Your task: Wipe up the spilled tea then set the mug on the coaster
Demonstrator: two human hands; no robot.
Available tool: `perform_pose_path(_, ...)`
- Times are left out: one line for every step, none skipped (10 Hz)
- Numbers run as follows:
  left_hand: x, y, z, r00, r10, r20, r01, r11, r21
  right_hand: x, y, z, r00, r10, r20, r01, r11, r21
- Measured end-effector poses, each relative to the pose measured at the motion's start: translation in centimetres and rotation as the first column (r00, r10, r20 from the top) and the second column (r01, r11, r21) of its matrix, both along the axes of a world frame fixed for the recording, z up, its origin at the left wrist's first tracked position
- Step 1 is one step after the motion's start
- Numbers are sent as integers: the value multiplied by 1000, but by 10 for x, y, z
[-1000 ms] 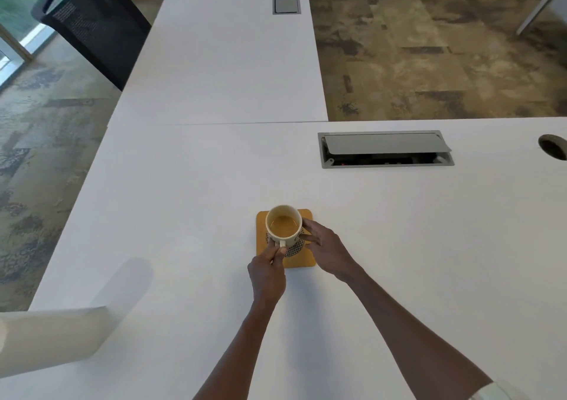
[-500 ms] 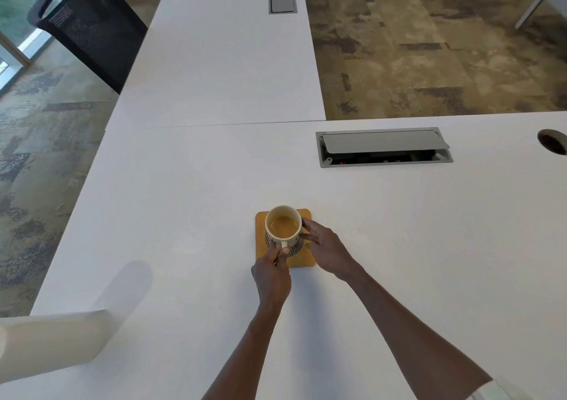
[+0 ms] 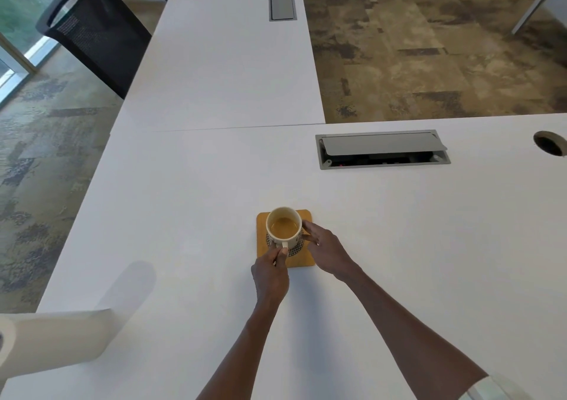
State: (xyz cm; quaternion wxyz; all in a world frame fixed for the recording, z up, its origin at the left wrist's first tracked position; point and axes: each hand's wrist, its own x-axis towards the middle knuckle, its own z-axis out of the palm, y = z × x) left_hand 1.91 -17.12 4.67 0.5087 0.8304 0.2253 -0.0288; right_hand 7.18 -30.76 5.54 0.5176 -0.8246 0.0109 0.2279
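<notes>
A cream mug with a black patterned band, holding brown tea, stands upright on a square orange coaster in the middle of the white table. My left hand pinches the mug's handle, which faces me. My right hand has its fingers against the mug's right side. No tea shows on the table surface.
A roll of paper towel lies at the near left edge. A grey cable box with its lid ajar is set into the table behind the mug, a round cable hole at far right. A black mesh chair stands far left.
Both hands have stayed on the mug, which stands on the coaster throughout. Only the camera has shifted slightly.
</notes>
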Motion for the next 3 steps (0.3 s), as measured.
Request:
perform_pose_path(-3,9,2,1000,-20,24,18,997,69,-6,-1,0,999,-38,28,42,986,-161)
perform_pose_path(-12,20,16,998,-34,55,29,995,99,-15,-3,6,977,80,198,1,925,-381)
perform_pose_path(-19,33,25,996,-80,33,73,985,157,-24,-10,8,908,223,354,35,803,-596)
